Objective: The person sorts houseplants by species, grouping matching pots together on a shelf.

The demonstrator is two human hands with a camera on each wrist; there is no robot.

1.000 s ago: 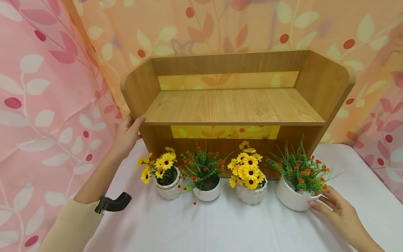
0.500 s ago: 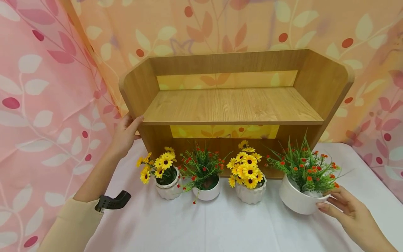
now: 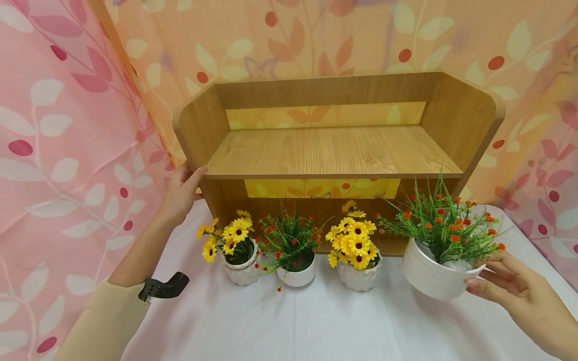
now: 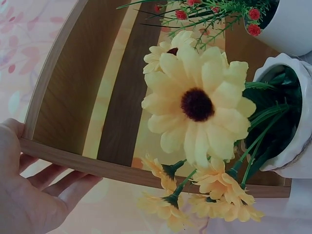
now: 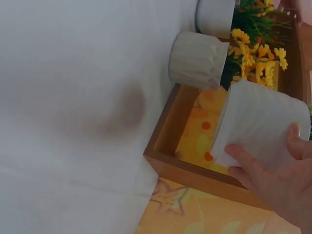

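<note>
My left hand (image 3: pixel 178 196) grips the left side panel of a wooden two-tier shelf (image 3: pixel 334 150), thumb at the front edge near the middle board. In the left wrist view its fingers (image 4: pixel 73 183) reach around the panel's outer side. At the right, my right hand (image 3: pixel 526 293) holds a potted plant (image 3: pixel 440 278) by its rim, thumb in front. This pot is white and smooth, with grass and orange-red flowers, and it is tilted. It hangs above the cloth, its shadow below. The right wrist view shows the white pot's wall (image 5: pixel 265 119) with fingers against it.
Left of the held plant, a row lines the shelf's front: a sunflower pot (image 3: pixel 359 276), a red-flowered pot (image 3: pixel 298 275) and another sunflower pot (image 3: pixel 243 273). White cloth (image 3: pixel 343 326) covers the table. Patterned curtains (image 3: pixel 316 40) hang behind and beside the shelf.
My right hand has lifted the potted plant off the cloth and moved it slightly right. The left hand has stayed on the shelf's side panel.
</note>
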